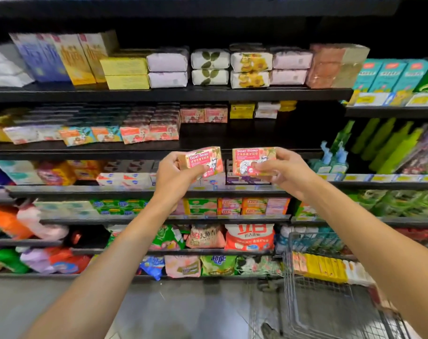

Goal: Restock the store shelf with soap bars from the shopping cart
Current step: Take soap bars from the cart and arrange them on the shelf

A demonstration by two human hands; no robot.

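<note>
free: dark gap on shelf (257, 133) | blocked: soap stacks (149, 128) left, boxes (204, 114) behind

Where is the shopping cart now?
In the head view, the shopping cart stands at the lower right, on the floor before the shelves, under the right forearm; yellow and white soap boxes lie inside it.

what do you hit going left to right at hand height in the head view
left hand → left Goat Soap box → right Goat Soap box → right hand → blue bottles on the neighbouring shelf
</note>
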